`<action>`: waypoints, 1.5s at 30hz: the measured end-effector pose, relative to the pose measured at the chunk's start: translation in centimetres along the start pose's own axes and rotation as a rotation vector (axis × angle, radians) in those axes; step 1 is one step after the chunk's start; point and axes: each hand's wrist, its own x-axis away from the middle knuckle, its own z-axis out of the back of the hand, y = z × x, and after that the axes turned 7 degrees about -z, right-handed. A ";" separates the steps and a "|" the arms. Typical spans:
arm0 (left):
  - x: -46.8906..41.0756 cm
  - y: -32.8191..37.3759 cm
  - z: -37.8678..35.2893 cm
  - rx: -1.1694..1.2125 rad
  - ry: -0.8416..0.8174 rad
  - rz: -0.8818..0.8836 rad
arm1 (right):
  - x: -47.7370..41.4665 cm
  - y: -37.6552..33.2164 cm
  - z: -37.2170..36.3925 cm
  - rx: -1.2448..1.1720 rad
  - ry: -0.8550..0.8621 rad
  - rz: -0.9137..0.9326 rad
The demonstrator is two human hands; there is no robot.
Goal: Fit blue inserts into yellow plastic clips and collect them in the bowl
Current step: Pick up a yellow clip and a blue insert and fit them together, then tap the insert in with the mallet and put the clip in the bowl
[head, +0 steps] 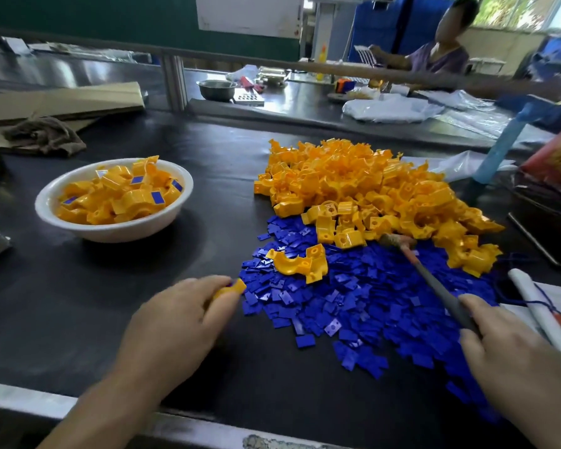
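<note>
Two heaps share the dark tabletop (175,260): the yellow clips (353,176) piled farther back and the blue inserts (353,306) spread flat in front of them, the two touching along one edge, likely so that either part can be reached without stretching. The left hand (178,322) lies low at the near-left fringe of the blue spread, its grip closed around a single clip (232,287) of which only one yellow end pokes out past the fingertips; whether an insert is already seated in it cannot be told, as the fingers cover it. The right hand (512,354) has its grip wrapped round the handle of a small hammer (434,280), whose blurred head hangs over the seam between the heaps, presumably kept ready to tap an insert home. A pair of loose clips (300,264) sits on top of the blue parts, near the left hand. The white bowl (110,234) stands well to the left, apart from both heaps, holding a mound of clips with blue faces showing, which keeps finished pieces from mixing with raw stock.
</note>
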 end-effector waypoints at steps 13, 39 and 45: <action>-12.6 -5.4 7.1 1.644 0.454 0.517 | -3.3 -11.1 -0.6 0.008 0.055 0.515; -8.8 1.6 -6.0 -0.334 -0.115 -0.193 | -2.4 -10.8 -2.6 0.105 0.063 0.467; -9.8 1.5 -6.1 -0.357 -0.135 -0.192 | -2.6 -8.7 -3.0 0.129 0.037 0.490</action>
